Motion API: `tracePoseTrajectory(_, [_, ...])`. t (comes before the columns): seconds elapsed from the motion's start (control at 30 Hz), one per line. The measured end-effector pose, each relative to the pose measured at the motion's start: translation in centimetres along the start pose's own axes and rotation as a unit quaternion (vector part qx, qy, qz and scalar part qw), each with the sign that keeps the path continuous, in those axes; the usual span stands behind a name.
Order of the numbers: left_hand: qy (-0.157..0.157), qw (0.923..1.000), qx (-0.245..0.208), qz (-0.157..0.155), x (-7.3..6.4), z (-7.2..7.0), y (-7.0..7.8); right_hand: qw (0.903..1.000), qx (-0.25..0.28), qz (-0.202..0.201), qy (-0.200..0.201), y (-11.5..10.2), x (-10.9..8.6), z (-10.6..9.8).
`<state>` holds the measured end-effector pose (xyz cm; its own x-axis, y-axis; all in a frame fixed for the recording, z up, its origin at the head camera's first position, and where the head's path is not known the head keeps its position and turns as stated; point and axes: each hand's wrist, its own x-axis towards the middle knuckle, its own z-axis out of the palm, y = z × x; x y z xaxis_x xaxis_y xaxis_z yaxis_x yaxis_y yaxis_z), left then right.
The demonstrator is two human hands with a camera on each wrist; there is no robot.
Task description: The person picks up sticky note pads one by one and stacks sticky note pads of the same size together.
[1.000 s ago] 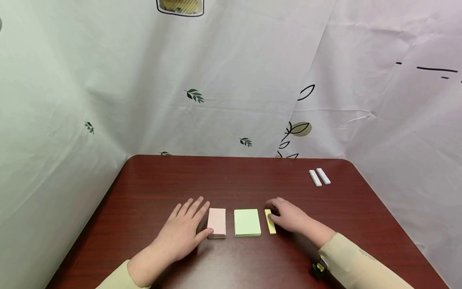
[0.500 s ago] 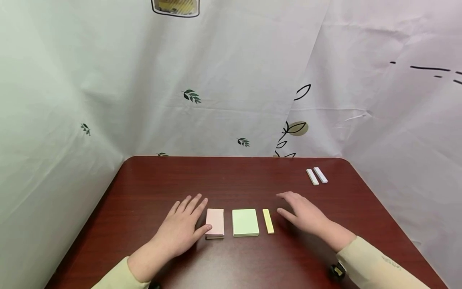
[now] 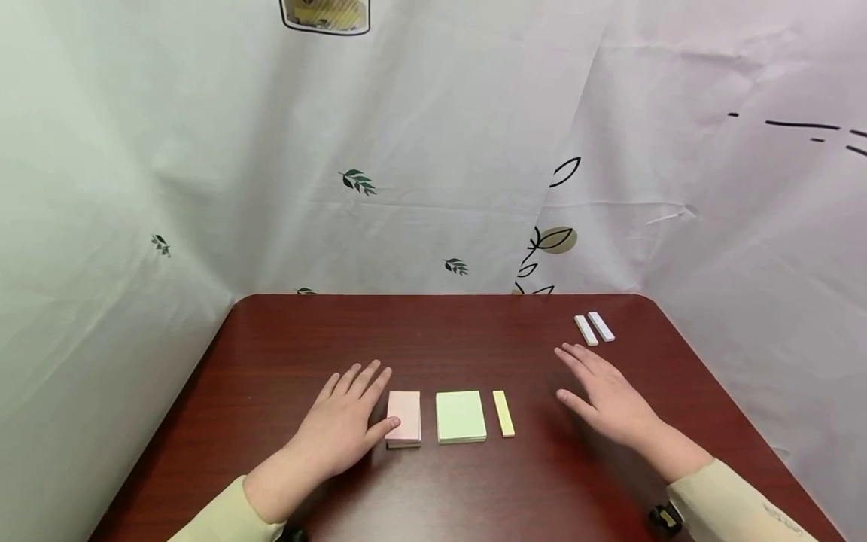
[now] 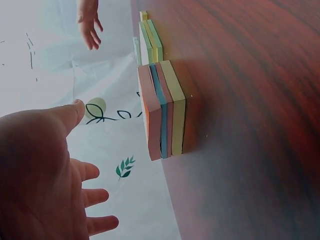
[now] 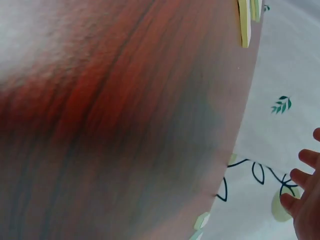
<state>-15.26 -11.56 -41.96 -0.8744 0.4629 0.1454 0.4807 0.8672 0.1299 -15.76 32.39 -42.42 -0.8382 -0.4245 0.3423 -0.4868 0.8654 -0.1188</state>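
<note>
My left hand (image 3: 342, 429) has its fingers straight and spread, to the left of a stack of sticky note pads topped with pink (image 3: 405, 414). In the head view the thumb overlaps the stack's edge; the left wrist view shows a gap between them. Pink, blue and pale yellow layers make up that stack (image 4: 167, 115). Beside it lies a square green pad stack (image 3: 460, 416), then a narrow yellow strip pad (image 3: 503, 414). My right hand (image 3: 612, 399), fingers extended, holds nothing and hovers right of the yellow strip. Its fingertips (image 5: 291, 201) show in the right wrist view.
Two narrow white strips (image 3: 585, 330) (image 3: 600, 327) lie side by side near the table's far right corner. The dark red wooden table (image 3: 406, 339) ends at a pale curtain (image 3: 433, 150) with leaf prints, which also closes in both sides.
My right hand has let go of the yellow strip pad and moved right and farther back, its fingers straightening. The left hand has barely moved. The pads stay in place; the head view shifted slightly.
</note>
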Motion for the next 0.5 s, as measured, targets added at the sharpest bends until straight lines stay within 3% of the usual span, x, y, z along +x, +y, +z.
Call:
tracePoseTrajectory(0.23, [-0.014,0.9998,-0.009,0.013,1.5,-0.6,1.9,1.0,-0.005,0.004,0.0,0.4,-0.5,0.0])
tracePoseTrajectory(0.5, [-0.032,0.998,-0.022,0.049,4.6,-0.9,6.4,0.9997,0.003,0.019,-0.012,0.2,-0.5,0.0])
